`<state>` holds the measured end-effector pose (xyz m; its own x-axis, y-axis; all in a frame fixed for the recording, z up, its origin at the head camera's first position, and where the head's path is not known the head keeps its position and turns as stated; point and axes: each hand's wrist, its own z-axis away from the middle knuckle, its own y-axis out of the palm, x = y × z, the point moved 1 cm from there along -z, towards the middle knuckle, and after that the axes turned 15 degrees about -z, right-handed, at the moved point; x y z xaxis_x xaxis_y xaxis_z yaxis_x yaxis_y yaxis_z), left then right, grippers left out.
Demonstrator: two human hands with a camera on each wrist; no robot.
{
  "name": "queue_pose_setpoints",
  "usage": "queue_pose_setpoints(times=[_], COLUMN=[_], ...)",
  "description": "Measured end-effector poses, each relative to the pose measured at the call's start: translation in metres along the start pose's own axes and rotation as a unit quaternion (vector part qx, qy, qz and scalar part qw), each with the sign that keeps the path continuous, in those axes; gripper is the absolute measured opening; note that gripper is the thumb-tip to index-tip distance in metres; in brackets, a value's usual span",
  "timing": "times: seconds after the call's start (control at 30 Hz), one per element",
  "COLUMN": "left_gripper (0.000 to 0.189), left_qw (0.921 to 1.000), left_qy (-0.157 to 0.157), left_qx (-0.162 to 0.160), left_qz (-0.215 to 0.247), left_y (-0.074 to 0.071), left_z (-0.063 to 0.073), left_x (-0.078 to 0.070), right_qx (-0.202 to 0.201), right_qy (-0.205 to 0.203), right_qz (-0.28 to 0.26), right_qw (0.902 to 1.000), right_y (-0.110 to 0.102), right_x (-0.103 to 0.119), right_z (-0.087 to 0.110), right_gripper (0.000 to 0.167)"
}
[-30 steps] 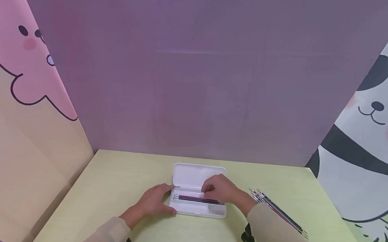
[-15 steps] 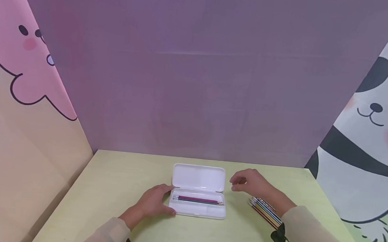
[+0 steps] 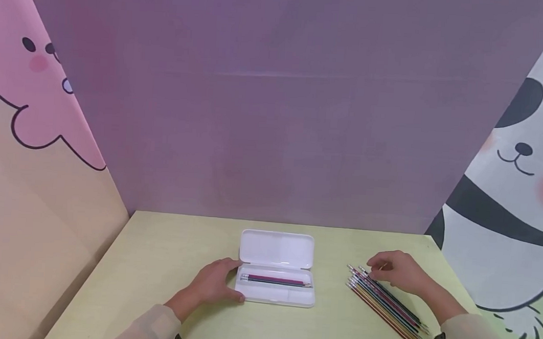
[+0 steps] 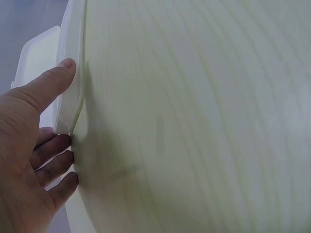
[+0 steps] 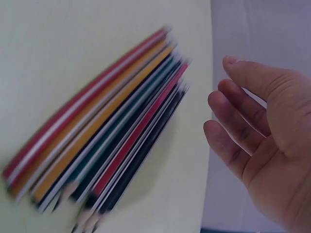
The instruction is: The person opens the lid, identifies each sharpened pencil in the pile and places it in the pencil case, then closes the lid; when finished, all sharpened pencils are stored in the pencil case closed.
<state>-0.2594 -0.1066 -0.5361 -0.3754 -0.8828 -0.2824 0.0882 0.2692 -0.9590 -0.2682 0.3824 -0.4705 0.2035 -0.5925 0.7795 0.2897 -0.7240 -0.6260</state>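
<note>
An open white pencil case (image 3: 274, 295) lies at the table's middle with its lid (image 3: 276, 249) folded back. Inside lie two pencils (image 3: 277, 281), one dark and one magenta. My left hand (image 3: 215, 283) holds the case's left end, thumb at the front corner and fingers at the back; in the left wrist view the thumb (image 4: 53, 82) presses along its side. On the right, my right hand (image 3: 400, 271) hovers over the eraser ends of a bundle of striped pencils (image 3: 386, 308). Nothing shows between its loosely bent fingers, which the right wrist view shows apart from the pencils (image 5: 104, 121).
The pale wooden table (image 3: 175, 246) ends at a purple-grey back wall (image 3: 273, 139). Side panels carry a pink cartoon figure (image 3: 41, 86) on the left and a panda (image 3: 518, 203) on the right.
My right hand has left the pencil case and moved right to the loose pencils, uncovering the two pencils inside. My left hand has stayed at the case.
</note>
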Motion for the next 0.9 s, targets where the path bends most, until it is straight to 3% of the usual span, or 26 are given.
queue_pose_setpoints(times=[0.43, 0.9], left_gripper=[0.096, 0.095], left_qw=[1.0, 1.0], left_qy=[-0.005, -0.004], left_qx=[0.0, 0.001], left_qz=[0.005, 0.004], left_y=[0.007, 0.006], left_z=[0.001, -0.001], left_x=[0.003, 0.003], right_qx=[0.007, -0.002], right_qy=[0.081, 0.089], right_qz=[-0.01, -0.059], right_qw=[0.9966, 0.9943], right_y=[-0.013, -0.009], right_x=[-0.047, -0.062], right_z=[0.022, 0.027], right_gripper=[0.028, 0.025])
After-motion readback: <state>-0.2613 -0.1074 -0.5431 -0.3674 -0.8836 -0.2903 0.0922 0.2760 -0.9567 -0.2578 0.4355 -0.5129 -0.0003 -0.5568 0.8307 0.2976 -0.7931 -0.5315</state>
